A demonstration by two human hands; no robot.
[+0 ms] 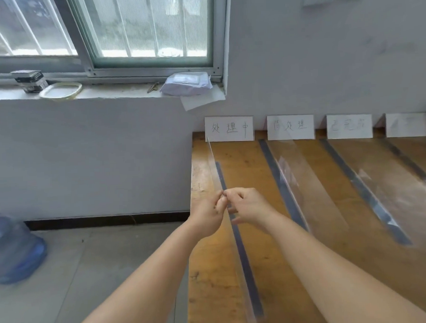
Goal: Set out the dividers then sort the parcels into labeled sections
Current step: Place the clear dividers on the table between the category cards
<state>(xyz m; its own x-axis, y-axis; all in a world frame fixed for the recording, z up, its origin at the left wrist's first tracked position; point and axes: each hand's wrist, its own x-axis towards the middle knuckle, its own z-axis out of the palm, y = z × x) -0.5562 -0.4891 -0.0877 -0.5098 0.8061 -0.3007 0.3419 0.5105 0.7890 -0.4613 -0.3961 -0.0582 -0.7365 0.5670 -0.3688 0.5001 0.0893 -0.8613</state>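
A clear plastic divider [216,166] is held on edge near the left side of the wooden worktop [257,183], running from the front edge back toward the wall, above a dark strip [245,265] fixed to the wood. Its upper edge is pinched between the fingertips of both hands, which meet above the middle of its length: the left hand [207,217] is placed on the divider's left side, the right hand [248,207] on its right side, and the fingers of both are curled in around the thin edge. The far end of the divider is seen rising just in front of the first of four white labels [229,129] leaned against the wall at the back of the worktop; handwritten characters are carried by these cards, those on the two to the right being too blurred to read. A second clear divider [295,172] is seen further right beside another dark strip, tilted over, well apart from the hands, and a third [379,190] lies beyond it. No parcels can be made out on the worktop. On the windowsill [118,92] a white wrapped packet [186,83], a roll of tape [61,89] and a dark box [30,80] are set. A blue water bottle [13,248] is lying on the floor to the left.
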